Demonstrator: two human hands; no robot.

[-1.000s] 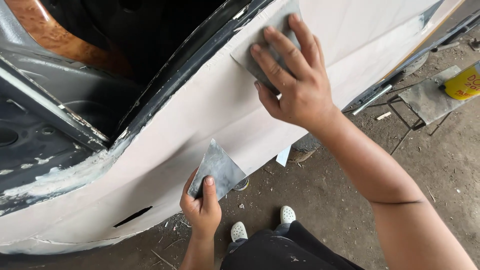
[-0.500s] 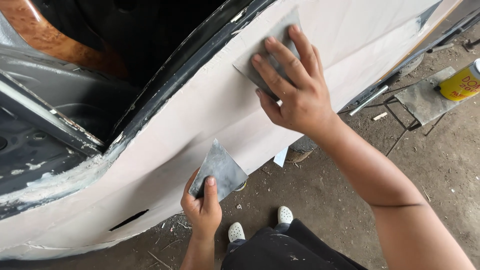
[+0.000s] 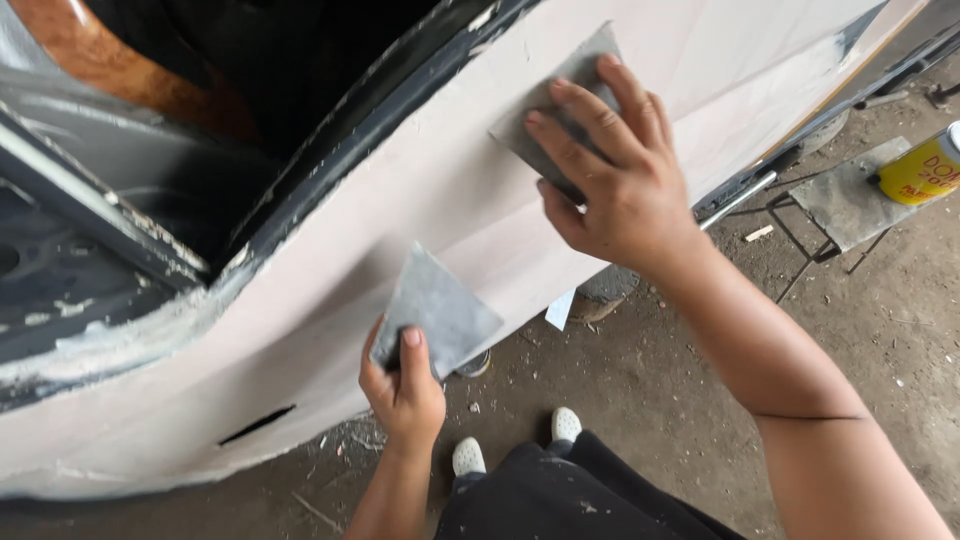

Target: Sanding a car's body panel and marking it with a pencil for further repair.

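A: What's against the car door panel (image 3: 330, 300)?
B: A grey sanding pad (image 3: 545, 110), lying flat on the pale, filler-coated skin of the door, high up near the window opening. The right hand (image 3: 620, 180) presses on it with fingers spread wide over its surface.

A: And the left hand (image 3: 405, 385)?
B: Lower on the door, closed around the bottom edge of a flat grey putty spreader (image 3: 440, 310), thumb on its face. The blade points up, close to the door; I can't tell whether it touches.

A: Anything else around the door?
B: White shoes (image 3: 467, 458) on the dirt floor (image 3: 640, 380) below it. To the door's right, a yellow can (image 3: 925, 170) stands on a small metal stand (image 3: 845, 200).
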